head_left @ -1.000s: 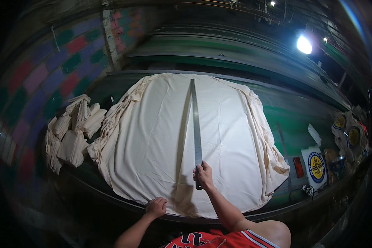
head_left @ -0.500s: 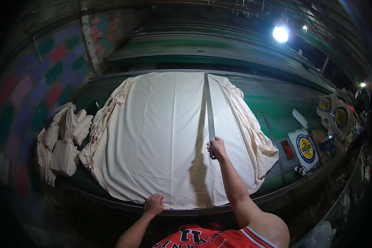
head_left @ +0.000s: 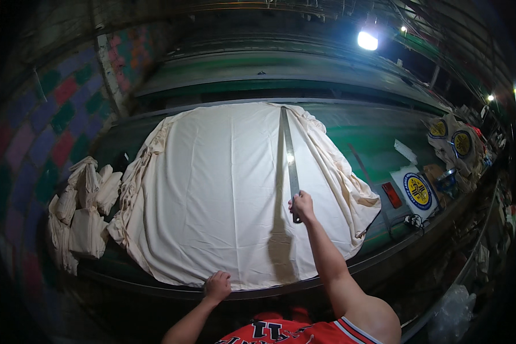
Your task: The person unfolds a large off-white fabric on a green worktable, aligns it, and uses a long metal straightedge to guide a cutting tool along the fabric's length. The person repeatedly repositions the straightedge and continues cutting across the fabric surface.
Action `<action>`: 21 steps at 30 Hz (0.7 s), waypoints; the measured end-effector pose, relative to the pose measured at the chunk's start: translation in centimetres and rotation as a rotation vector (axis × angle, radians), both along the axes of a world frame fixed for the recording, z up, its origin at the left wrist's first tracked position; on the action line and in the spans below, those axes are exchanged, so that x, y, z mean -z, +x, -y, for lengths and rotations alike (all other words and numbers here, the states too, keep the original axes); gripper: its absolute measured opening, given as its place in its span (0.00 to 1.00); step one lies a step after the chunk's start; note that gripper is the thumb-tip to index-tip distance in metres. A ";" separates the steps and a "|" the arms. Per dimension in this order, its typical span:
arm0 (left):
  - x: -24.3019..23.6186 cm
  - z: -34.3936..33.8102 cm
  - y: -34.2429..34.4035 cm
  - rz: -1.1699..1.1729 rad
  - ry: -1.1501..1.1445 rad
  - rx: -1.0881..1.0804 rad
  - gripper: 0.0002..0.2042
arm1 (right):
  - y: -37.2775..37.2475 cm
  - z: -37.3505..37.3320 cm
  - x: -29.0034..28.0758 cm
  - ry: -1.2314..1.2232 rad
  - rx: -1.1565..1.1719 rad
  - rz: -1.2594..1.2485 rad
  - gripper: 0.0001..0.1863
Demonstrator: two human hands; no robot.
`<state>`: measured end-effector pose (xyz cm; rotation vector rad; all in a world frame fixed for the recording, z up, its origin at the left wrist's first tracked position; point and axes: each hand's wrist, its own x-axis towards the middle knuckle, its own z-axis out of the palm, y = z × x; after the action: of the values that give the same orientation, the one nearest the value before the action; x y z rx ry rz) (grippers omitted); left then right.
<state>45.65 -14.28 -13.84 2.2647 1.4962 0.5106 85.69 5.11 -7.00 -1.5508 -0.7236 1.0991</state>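
A wide cream-coloured cloth (head_left: 195, 195) lies spread over a green table, with gathered folds along its left and right sides. My right hand (head_left: 301, 206) is closed around the near end of a long metal ruler (head_left: 290, 152). The ruler points away from me toward the cloth's far edge, right of the middle, and a dark shadow falls beside it. Whether it touches the cloth along its whole length I cannot tell. At the near edge, my left hand (head_left: 217, 286) rests on the cloth with its fingers laid forward.
Bundles of folded cream cloth (head_left: 89, 229) sit to the left. On the right are a red phone-like object (head_left: 391, 195), a white sheet with a round blue-and-yellow emblem (head_left: 417, 192), and printed cloth pieces (head_left: 460, 143). A bright lamp (head_left: 367, 40) hangs beyond the table.
The whole view has shifted slightly, with the lamp and table items now farther left in the picture. Both hands keep nearly the same places, and the ruler stays in my right hand.
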 end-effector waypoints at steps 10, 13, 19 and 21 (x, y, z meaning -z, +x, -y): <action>-0.5 0.0 0.1 -0.007 0.002 0.002 0.08 | -3.8 3.1 1.9 0.020 0.056 -0.149 0.11; -0.6 -0.1 0.2 -0.038 -0.020 -0.003 0.08 | -4.7 5.9 1.4 0.013 0.042 0.028 0.10; -0.3 0.0 0.1 -0.036 -0.023 0.008 0.08 | 0.0 2.4 0.5 0.016 0.078 0.065 0.10; -0.4 -0.1 0.2 -0.045 -0.034 -0.005 0.08 | 1.4 1.6 0.8 -0.002 0.073 -0.026 0.10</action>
<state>45.85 -14.17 -13.44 2.2611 1.5204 0.4350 87.05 3.46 -7.81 -1.5501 -0.6441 1.0641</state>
